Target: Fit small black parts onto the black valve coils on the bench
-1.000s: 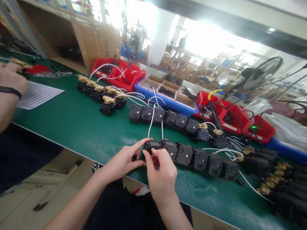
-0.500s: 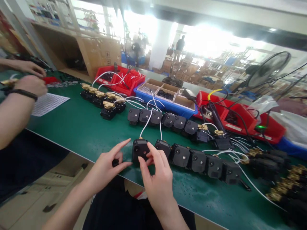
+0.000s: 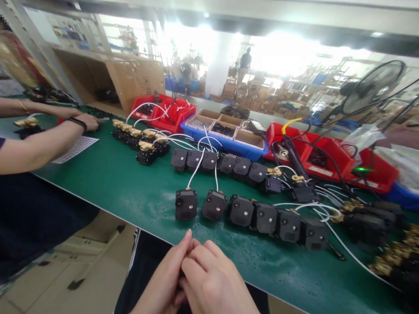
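Observation:
My left hand point(image 3: 163, 279) and my right hand point(image 3: 212, 283) are pressed together at the near edge of the green table point(image 3: 124, 187), fingers closed around each other. Whatever is between them is hidden. Just beyond the hands stand two black valve blocks, one point(image 3: 186, 204) with a white wire and a second point(image 3: 214, 205) turned slightly. They begin a near row of several black blocks point(image 3: 278, 220) running to the right. Neither hand touches any block.
A second row of black blocks point(image 3: 209, 160) lies further back, with brass-topped valves point(image 3: 144, 146) to its left. Red bins point(image 3: 163, 109) and a blue tray of cardboard boxes point(image 3: 229, 131) line the far side. A co-worker's arm point(image 3: 42, 144) reaches over a white sheet point(image 3: 77, 148) at left.
Both hands have let go of the leftmost black block and drawn back to the table's near edge, closing together. That block now stands apart from the row. The co-worker's arm has stretched out further.

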A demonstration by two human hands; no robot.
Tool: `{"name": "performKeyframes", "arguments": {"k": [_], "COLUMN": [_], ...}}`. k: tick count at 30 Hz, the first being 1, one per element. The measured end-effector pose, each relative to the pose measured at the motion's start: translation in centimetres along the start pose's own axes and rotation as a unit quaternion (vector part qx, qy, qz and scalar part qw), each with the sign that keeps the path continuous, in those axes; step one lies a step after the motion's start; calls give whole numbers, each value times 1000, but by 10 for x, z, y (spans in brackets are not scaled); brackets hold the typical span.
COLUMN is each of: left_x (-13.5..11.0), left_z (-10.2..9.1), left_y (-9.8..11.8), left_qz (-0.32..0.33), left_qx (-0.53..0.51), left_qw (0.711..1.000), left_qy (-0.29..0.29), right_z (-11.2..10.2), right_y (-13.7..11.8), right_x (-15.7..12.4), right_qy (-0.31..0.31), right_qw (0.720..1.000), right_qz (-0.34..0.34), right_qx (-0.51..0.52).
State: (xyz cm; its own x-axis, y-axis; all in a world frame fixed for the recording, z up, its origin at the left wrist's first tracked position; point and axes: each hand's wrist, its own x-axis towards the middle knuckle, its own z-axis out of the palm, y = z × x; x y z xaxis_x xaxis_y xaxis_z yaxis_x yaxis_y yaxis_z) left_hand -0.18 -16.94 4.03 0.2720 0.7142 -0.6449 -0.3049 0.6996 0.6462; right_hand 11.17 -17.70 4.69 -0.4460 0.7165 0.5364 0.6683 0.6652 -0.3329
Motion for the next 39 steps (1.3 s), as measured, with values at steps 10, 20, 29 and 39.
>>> {"name": "performKeyframes", "arguments": {"k": [10,20,29,39], "left_x": [2,44,118,132], "left_z": [18,15,45,43], "left_y": [23,175,198,188], "left_qz": [35,366,187,216], "left_qx": [-14,658,707,642], "left_qw": [998,649,545,585], "left_qy": [-56,-108,-411,-447], "right_z": [-29,-37,-13,-8], "right_y": [9,48,50,57], "right_x": [-2,-22,24,26], "right_qy": [183,213,203,201], "right_qw": [965,936,967,965], "right_qz": [93,245,151,148], "right_qx": [166,139,-19,-74]}}
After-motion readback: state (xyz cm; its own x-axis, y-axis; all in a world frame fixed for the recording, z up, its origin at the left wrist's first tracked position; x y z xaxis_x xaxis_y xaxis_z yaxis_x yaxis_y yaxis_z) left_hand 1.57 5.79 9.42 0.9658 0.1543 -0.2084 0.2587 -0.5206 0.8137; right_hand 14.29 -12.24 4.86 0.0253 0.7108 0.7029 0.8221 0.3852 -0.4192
